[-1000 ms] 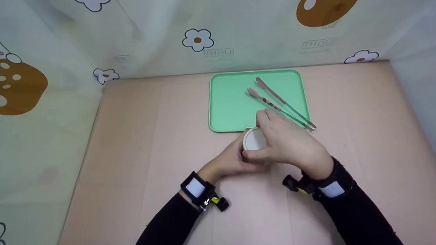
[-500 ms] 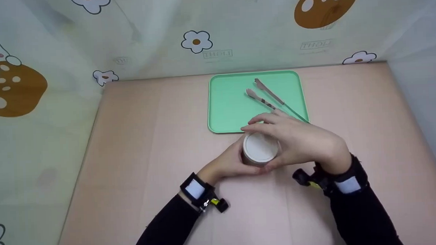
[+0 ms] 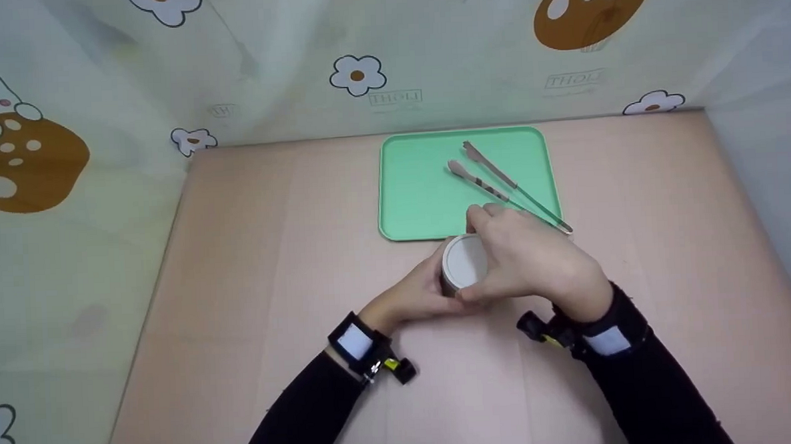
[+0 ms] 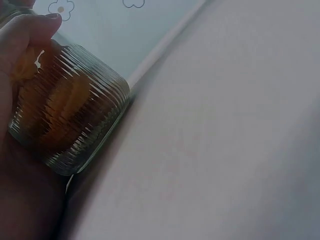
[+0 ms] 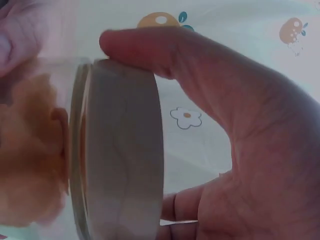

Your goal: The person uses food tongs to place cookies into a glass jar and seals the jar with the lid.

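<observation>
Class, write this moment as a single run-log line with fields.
left hand: holds ribbed glass jar | right hand: grips jar lid | lid: on jar | tongs: lying on green tray | surface: pink table

Faint mirrored lettering, roughly "THOLI", stood on the backdrop sheet [image 3: 395,97] beyond the green tray [image 3: 421,201], and again farther right.

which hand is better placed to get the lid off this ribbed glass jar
Right. The right hand already grips the round white lid from above, while the left hand holds the ribbed glass jar by its body, likely steadying it.
</observation>
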Motion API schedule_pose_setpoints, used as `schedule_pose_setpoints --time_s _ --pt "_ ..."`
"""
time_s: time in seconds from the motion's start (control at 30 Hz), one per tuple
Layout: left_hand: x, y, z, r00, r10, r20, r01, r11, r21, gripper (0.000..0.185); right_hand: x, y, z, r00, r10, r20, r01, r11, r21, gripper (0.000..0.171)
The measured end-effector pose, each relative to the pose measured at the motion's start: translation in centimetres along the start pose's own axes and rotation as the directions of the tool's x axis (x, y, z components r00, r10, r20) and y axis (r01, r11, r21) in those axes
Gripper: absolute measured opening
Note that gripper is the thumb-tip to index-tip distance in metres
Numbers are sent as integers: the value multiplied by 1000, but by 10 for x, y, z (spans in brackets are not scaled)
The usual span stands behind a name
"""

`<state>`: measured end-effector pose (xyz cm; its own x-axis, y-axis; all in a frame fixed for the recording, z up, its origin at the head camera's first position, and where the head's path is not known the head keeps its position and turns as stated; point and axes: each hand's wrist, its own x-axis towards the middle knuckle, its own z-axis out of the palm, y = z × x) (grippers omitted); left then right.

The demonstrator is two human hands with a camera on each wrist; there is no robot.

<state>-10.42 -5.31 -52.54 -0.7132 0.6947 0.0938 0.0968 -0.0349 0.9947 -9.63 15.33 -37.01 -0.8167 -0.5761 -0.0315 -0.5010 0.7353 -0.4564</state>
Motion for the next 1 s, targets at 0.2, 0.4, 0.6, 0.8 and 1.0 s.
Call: schedule_pose_setpoints --time_s 0.2,0.4,0.6,0.8,1.0 --pt "1 -1 -2 1000 -8 3 8 1000 11 100 -1 0 1 1000 27 15 -26 1000 -6 68" --pt "0 -2 0 1000 -23 2 23 1000 8 95 -3 -3 0 997 66 28 -65 998 -20 68" --pt "1 -1 -1 1000 -22 -4 22 1000 7 96 -2 -8 -1 997 78 8 -77 995 -63 68" --pt "2 5 -3 1000 -26 -14 27 997 68 99 -9 4 -2 999 41 30 -40 998 -50 81" --pt "-7 29 -19 998 6 -57 10 959 284 108 -28 41 -11 994 -89 69 93 993 -67 113"
